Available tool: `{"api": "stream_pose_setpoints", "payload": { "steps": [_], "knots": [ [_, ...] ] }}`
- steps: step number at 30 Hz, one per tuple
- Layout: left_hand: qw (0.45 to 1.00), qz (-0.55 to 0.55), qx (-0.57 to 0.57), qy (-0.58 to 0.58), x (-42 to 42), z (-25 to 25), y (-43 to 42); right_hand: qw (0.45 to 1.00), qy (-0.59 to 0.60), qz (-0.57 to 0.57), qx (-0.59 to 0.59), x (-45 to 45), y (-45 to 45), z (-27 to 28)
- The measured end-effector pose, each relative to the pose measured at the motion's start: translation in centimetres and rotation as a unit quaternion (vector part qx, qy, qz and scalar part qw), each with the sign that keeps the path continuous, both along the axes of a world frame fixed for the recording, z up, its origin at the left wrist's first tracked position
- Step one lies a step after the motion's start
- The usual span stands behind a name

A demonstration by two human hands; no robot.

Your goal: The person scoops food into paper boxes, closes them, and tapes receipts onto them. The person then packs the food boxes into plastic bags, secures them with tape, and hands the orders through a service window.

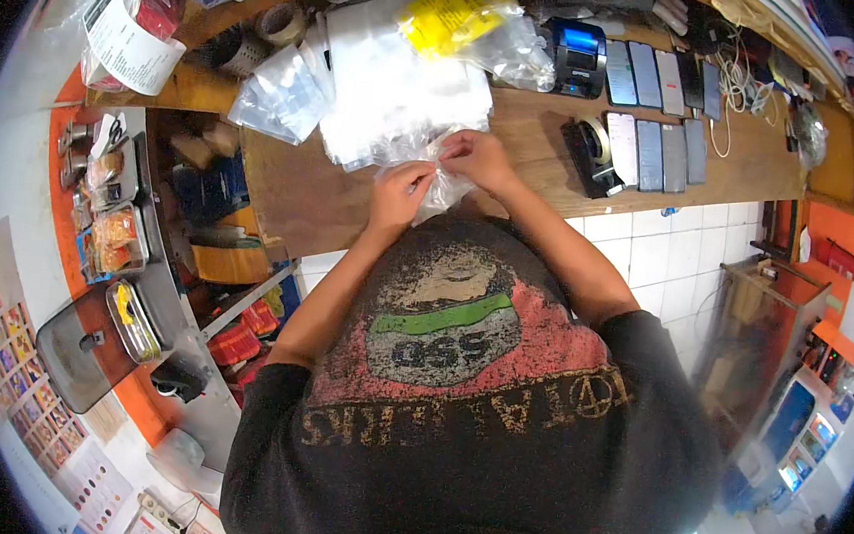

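Both hands meet at the desk's near edge over a crumpled clear plastic bag (440, 195). My left hand (402, 195) pinches the bag from the left, fingers pressed together. From the right, my right hand (477, 158) grips the same bag between thumb and fingers, close to the left fingertips. Just beyond them lies a stack of white plastic bags (391, 88). A yellow printed bag (454, 18) rests on top of that stack, with more clear plastic (522, 59) beside it. Smaller clear bags (282, 95) lie to the left.
Phones (647, 149) lie in rows on the wooden desk (528, 124) at right, near a tape dispenser (593, 160) and a black printer (577, 58). White cables (730, 85) lie behind them. Tape rolls (281, 25) stand back left.
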State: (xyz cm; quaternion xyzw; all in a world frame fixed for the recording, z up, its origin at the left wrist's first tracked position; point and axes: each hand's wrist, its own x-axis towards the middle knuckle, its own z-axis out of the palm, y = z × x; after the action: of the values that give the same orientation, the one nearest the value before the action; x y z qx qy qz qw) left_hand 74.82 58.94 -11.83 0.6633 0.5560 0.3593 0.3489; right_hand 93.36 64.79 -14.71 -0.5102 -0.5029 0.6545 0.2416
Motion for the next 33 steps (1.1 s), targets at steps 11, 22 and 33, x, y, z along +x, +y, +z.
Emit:
{"api": "stream_pose_setpoints", "payload": {
  "steps": [11,22,33],
  "knots": [
    [1.000,0.002,0.022,-0.001,0.8,-0.9,0.3,0.983,0.142,-0.061,-0.101,0.7,-0.4,-0.8],
    [0.999,-0.008,0.033,0.029,0.8,-1.6,0.3,0.981,0.136,-0.068,-0.119,0.6,-0.4,-0.6],
    [0.998,-0.011,0.049,0.049,0.4,-1.0,0.0,0.994,0.110,-0.020,-0.016,-0.4,-1.0,-3.7]
  ]
}}
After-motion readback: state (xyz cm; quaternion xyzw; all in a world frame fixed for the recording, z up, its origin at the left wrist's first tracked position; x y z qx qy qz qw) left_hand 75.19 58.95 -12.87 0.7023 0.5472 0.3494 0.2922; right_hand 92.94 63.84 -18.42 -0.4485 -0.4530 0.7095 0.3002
